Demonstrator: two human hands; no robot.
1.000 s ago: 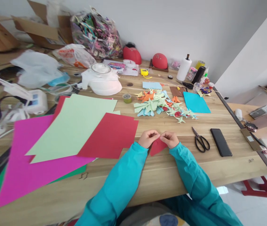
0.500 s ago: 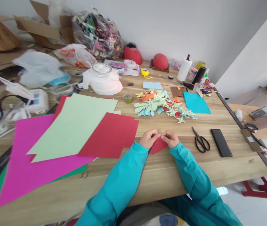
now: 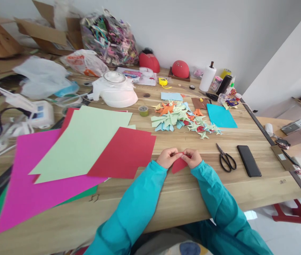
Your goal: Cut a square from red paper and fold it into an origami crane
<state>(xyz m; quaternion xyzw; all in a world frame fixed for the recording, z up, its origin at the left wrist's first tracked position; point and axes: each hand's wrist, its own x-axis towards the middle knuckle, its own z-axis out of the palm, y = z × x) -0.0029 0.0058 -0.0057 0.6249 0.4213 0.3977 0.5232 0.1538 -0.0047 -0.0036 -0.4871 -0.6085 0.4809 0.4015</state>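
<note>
A small folded red paper piece [image 3: 179, 165] lies near the front of the wooden table [image 3: 182, 198], and both my hands grip it. My left hand [image 3: 167, 157] pinches its upper left edge with curled fingers. My right hand [image 3: 192, 158] pinches the upper right edge the same way. Both arms wear teal sleeves. Just to the left lies a large red sheet [image 3: 123, 153] with a notch cut from its near right corner. Beyond my hands sits a heap of folded paper shapes [image 3: 182, 120] in green, orange, blue and red.
Black scissors [image 3: 226, 159] and a black phone [image 3: 249, 160] lie to the right. Large pale green [image 3: 84, 141] and magenta [image 3: 30, 184] sheets cover the left. A blue sheet [image 3: 221, 115], tape roll [image 3: 143, 111], white container [image 3: 115, 89], plastic bags and cardboard boxes crowd the back.
My fingertips have drawn closer over the red piece's top edge, and its fold looks slightly tighter. Nothing else has moved.
</note>
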